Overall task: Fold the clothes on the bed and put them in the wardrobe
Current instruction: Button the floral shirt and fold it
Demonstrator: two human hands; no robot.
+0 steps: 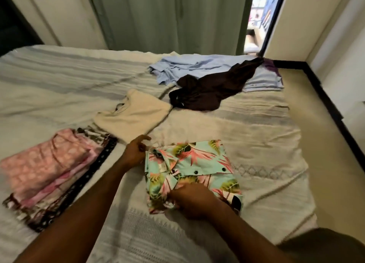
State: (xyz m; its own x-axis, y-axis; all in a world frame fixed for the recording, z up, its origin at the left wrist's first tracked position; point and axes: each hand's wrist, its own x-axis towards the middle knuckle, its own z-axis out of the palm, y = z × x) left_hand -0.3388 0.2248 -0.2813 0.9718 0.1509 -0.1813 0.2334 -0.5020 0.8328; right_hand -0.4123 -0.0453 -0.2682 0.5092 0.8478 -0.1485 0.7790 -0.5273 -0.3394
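Both arms reach over the bed [256,128]; the right hand [192,200] grips the folded floral shirt [189,164] (near edge), the left hand [134,153] loosely curled at its far corner

Head cam, looks fwd/down, close over bed [256,128].

floral shirt [189,170] (folded), both hands touching, bed [256,128]

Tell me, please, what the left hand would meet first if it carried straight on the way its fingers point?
Most likely the cream top: the left hand points up and away toward its near edge. Depth is uncertain.
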